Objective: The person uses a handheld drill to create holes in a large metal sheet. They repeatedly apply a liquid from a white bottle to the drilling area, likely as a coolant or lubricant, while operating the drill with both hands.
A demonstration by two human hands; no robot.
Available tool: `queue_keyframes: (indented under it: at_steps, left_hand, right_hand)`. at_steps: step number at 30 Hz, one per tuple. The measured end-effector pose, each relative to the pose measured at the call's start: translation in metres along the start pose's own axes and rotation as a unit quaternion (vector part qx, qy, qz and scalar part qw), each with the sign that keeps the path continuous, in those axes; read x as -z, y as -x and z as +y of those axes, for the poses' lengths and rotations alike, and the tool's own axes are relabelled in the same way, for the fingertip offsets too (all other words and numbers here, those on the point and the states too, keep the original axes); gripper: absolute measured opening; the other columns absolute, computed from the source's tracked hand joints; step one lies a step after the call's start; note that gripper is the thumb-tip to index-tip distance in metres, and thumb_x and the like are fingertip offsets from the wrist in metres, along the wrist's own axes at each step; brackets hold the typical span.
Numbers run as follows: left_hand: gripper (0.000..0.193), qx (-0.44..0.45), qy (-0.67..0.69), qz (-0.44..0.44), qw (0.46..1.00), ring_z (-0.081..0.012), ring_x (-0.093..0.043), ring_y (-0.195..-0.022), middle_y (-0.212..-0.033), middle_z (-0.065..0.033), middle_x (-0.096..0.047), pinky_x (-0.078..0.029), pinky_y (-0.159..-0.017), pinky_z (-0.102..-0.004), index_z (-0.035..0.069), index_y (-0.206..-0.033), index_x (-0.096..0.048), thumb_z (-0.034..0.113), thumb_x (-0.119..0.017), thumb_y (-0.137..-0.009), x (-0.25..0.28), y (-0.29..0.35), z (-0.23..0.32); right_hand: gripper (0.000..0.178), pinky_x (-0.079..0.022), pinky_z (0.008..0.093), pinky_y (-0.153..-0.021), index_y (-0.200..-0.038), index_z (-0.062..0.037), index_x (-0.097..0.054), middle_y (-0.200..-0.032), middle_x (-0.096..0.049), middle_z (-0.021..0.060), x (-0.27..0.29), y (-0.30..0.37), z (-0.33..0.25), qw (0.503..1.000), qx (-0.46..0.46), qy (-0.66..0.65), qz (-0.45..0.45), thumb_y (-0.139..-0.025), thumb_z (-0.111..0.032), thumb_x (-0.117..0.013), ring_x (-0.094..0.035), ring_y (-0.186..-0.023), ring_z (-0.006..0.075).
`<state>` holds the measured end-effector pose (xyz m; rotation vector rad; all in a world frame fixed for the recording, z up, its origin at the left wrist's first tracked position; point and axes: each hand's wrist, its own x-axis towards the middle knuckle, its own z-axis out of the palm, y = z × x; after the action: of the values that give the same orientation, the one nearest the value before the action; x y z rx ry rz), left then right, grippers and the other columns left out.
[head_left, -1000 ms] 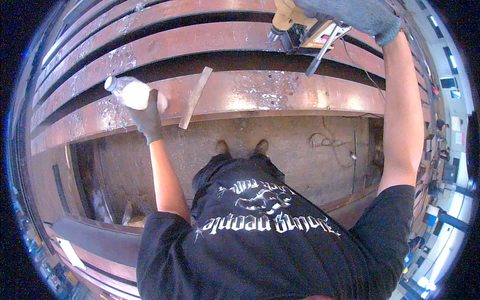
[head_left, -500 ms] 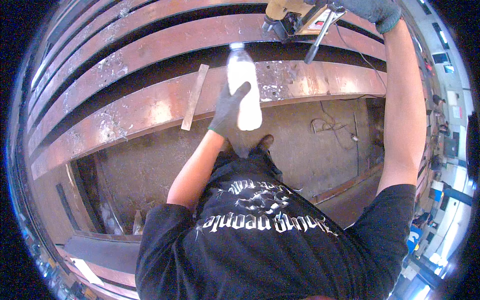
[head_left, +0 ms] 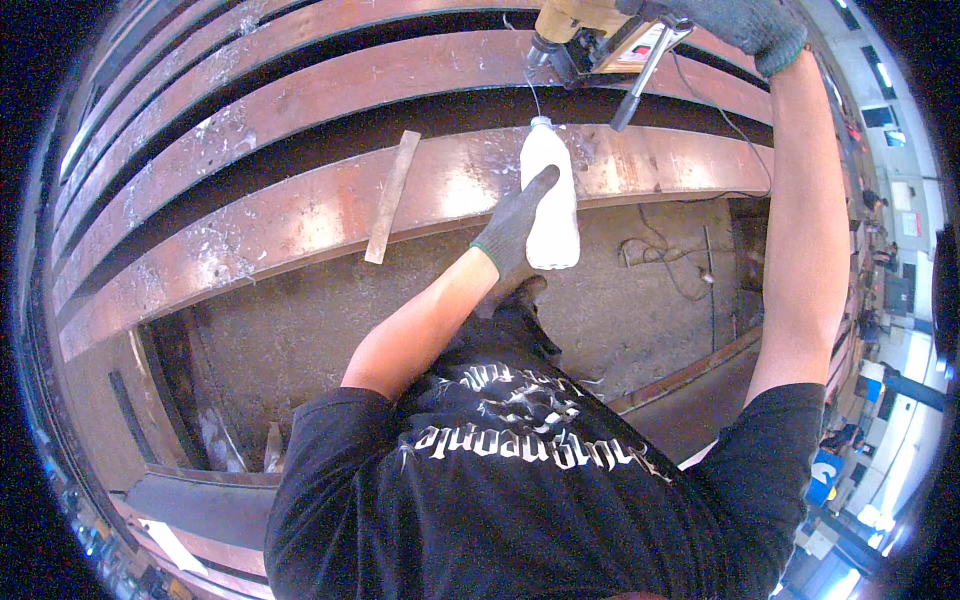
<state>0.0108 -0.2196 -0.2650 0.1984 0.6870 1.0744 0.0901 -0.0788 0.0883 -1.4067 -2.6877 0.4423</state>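
Observation:
My gloved left hand (head_left: 517,215) is wrapped round a white squeeze bottle (head_left: 551,205), thumb across its front. The bottle stands nozzle up and slightly tilted. A thin curved line, seemingly a jet of liquid, runs from its nozzle to the chuck of a yellow-brown drilling machine (head_left: 570,22) on the steel beams. My gloved right hand (head_left: 745,28) is at the top edge, closed on the upper right of that machine; its fingertips are partly cut off by the frame. A metal feed lever (head_left: 645,80) slants down below the right hand.
Long reddish-brown steel beams (head_left: 300,205) lie side by side with dark gaps between them. A narrow flat metal strip (head_left: 393,195) crosses the nearest one. A cable (head_left: 665,255) lies coiled on the concrete floor (head_left: 320,310). Workshop equipment and people show along the right rim.
My left hand has moved right with the bottle, bringing its nozzle below the chuck. The thin jet now shows between them. My right hand has stayed at the drilling machine.

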Motion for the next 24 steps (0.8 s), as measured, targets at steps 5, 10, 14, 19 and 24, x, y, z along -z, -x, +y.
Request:
queue_keyframes:
  at_steps: [5, 10, 14, 19, 24]
  left_hand:
    - [0.058, 0.009, 0.002, -0.011, 1.0, -0.0195, -0.07, -0.087, -0.105, -0.0089, -0.068, -0.06, -0.077, -0.034, 0.002, -0.129, -0.058, 0.048, -0.073, -0.095, 0.015, -0.013, -0.002]
    - [0.053, 0.033, -0.001, -0.005, 0.999, -0.019, -0.07, -0.084, -0.102, -0.0074, -0.069, -0.06, -0.073, -0.0348, 0.004, -0.127, -0.06, 0.046, -0.071, -0.097, 0.01, -0.009, 0.001]
    - [0.059, 0.015, 0.004, -0.003, 1.0, -0.0203, -0.07, -0.086, -0.103, -0.0088, -0.069, -0.061, -0.073, -0.0359, 0.001, -0.129, -0.059, 0.046, -0.074, -0.094, 0.003, -0.003, 0.002]
    - [0.059, 0.027, 0.009, 0.006, 1.0, -0.021, -0.071, -0.086, -0.104, -0.0095, -0.069, -0.061, -0.073, -0.036, 0.0, -0.128, -0.06, 0.044, -0.075, -0.094, 0.004, -0.006, -0.001]
    - [0.056, 0.02, 0.011, -0.004, 1.0, -0.0204, -0.071, -0.087, -0.104, -0.0092, -0.07, -0.061, -0.074, -0.0352, 0.001, -0.127, -0.06, 0.044, -0.074, -0.095, 0.01, -0.014, -0.004]
  right_hand:
    - [0.058, -0.053, 0.0393, -0.104, -0.136, 0.0037, -0.06, -0.13, -0.066, 0.0227, -0.004, 0.0, -0.007, 0.999, 0.0, -0.044, -0.004, -0.1, -0.043, -0.062, -0.067, -0.117, 0.0291]
    - [0.056, -0.054, 0.0389, -0.103, -0.133, 0.0033, -0.063, -0.129, -0.067, 0.0212, -0.004, -0.004, 0.002, 1.0, 0.006, 0.004, 0.014, -0.099, -0.042, -0.062, -0.067, -0.115, 0.0291]
    - [0.055, -0.054, 0.0382, -0.103, -0.131, 0.0041, -0.065, -0.127, -0.067, 0.0206, -0.005, -0.005, 0.006, 0.999, 0.03, 0.024, 0.02, -0.1, -0.041, -0.062, -0.068, -0.115, 0.0283]
    - [0.054, -0.055, 0.0376, -0.101, -0.132, 0.0047, -0.065, -0.127, -0.067, 0.0209, -0.005, -0.005, 0.004, 0.999, 0.029, 0.009, 0.01, -0.101, -0.04, -0.06, -0.069, -0.113, 0.0279]
    - [0.055, -0.056, 0.0371, -0.1, -0.131, 0.0049, -0.065, -0.125, -0.068, 0.0212, -0.005, -0.002, -0.004, 0.999, 0.017, 0.022, 0.019, -0.1, -0.04, -0.061, -0.069, -0.111, 0.028]
